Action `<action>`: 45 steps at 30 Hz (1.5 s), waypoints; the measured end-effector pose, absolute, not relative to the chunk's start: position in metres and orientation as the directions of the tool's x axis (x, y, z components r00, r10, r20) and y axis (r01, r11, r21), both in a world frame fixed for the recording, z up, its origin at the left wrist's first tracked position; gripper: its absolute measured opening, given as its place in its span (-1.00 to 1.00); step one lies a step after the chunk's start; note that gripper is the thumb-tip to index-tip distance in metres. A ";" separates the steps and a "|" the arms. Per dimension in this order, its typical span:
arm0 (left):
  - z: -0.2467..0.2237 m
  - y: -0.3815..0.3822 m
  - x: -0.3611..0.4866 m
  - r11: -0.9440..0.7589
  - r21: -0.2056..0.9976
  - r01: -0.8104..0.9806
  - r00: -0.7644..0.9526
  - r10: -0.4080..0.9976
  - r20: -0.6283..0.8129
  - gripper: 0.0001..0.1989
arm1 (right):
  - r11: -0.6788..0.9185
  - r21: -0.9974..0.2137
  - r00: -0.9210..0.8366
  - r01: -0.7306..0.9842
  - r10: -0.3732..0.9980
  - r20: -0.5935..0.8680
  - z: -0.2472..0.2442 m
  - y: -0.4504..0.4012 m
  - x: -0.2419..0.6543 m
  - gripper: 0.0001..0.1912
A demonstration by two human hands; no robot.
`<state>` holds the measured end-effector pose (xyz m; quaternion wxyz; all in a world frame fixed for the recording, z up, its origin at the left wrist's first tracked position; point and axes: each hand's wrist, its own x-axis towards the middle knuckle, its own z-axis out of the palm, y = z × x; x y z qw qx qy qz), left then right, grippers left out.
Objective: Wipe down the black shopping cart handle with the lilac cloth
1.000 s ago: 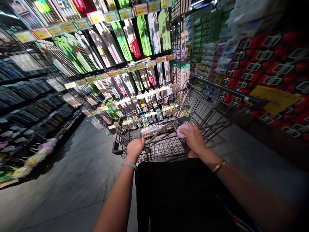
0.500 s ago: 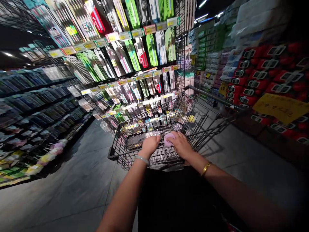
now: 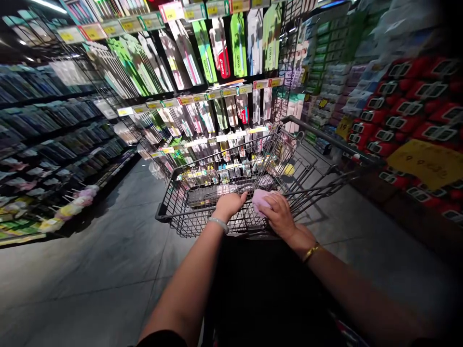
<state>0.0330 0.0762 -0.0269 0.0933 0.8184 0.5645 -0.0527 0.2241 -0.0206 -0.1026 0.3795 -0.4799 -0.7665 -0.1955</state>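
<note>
My right hand [image 3: 281, 212] is closed around a small lilac thing [image 3: 261, 200] with rounded edges; its kind does not show. It is held above the near right part of a black wire shopping cart [image 3: 164, 218]. My left hand [image 3: 229, 205] is over the cart's near side, with its thumb out toward the right. The other fingers curl down and are mostly hidden, so what they grip, if anything, cannot be made out. Just beyond that hand a pale pinkish item [image 3: 226, 189] lies in the cart.
A rack of packaged toothbrushes [image 3: 238, 53] stands beyond the cart. Red packs [image 3: 401, 115] with a yellow price sign [image 3: 427, 161] are stacked at the right. Dark shelves [image 3: 50, 125] line the left side, beside a grey floor [image 3: 97, 255].
The rack and cart sit higher in view. My right hand has moved slightly right and up with the lilac thing, which now appears turned. My left hand has shifted slightly up and right.
</note>
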 end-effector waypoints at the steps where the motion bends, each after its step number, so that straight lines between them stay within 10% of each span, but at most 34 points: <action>1: -0.027 0.075 0.032 -0.337 0.092 0.937 0.349 0.918 -0.189 -0.11 | 0.502 -0.035 -0.306 0.864 0.580 0.755 -0.110 -0.023 0.228 -0.70; 6: -0.028 0.073 0.031 -0.313 0.100 0.945 0.326 0.927 -0.183 -0.11 | 0.568 0.006 -0.482 0.823 0.692 0.537 -0.144 -0.035 0.245 -0.80; 15: -0.031 0.075 0.031 -0.318 0.072 0.945 0.326 0.925 -0.193 -0.12 | 0.557 -0.005 -0.376 0.831 0.567 0.733 -0.152 -0.013 0.203 -0.74; 21: -0.029 0.075 0.031 -0.319 0.066 0.946 0.325 0.927 -0.189 -0.14 | 0.658 -0.027 -0.517 0.753 0.616 0.594 -0.169 -0.014 0.200 -0.84; 26: -0.030 0.075 0.030 -0.347 0.073 0.935 0.354 0.921 -0.160 -0.13 | 0.545 -0.182 -0.262 0.819 0.636 0.726 -0.153 -0.022 0.205 -0.69; 45: -0.029 0.076 0.030 -0.325 0.110 0.939 0.340 0.924 -0.176 -0.21 | 0.430 -0.207 -0.195 0.879 0.720 0.666 -0.153 -0.042 0.250 -0.79</action>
